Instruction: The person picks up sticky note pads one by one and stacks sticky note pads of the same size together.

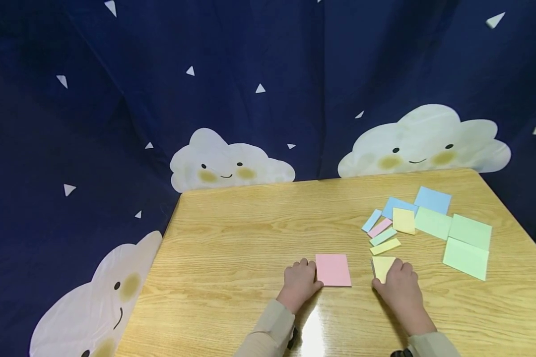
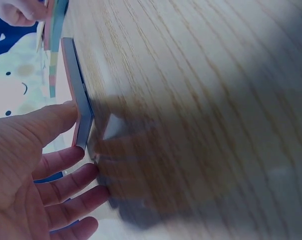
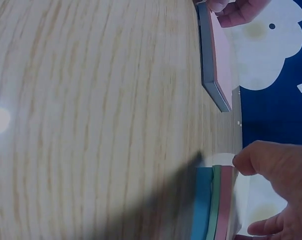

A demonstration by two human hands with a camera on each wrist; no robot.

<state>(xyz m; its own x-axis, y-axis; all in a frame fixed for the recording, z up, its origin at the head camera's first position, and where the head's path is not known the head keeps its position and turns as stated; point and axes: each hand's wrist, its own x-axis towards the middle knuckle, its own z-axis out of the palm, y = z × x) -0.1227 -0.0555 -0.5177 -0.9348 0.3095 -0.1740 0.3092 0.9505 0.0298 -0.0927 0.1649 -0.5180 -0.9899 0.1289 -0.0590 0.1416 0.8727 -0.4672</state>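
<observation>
In the head view, a pink-topped square sticky note pad (image 1: pixel 333 270) lies on the table. My left hand (image 1: pixel 299 281) is at its left side, thumb and index fingertips touching the pad near one corner; the other fingers stay extended in the left wrist view. My right hand (image 1: pixel 401 290) grips a yellow-topped sticky note stack (image 1: pixel 382 267), its thumb at the near left corner and its fingers on the far right side. Blue, green and pink layers (image 3: pixel 220 200) show along the stack's edge in the right wrist view. My palm hides part of it.
Beyond the right hand lie narrow sticky strips (image 1: pixel 385 246) in several colours. Blue sheets (image 1: pixel 433 200), a small yellow pad (image 1: pixel 404 221) and green sheets (image 1: pixel 466 258) spread to the right on the wooden table (image 1: pixel 232 238). A dark blue cloud-print curtain (image 1: pixel 268 49) hangs behind.
</observation>
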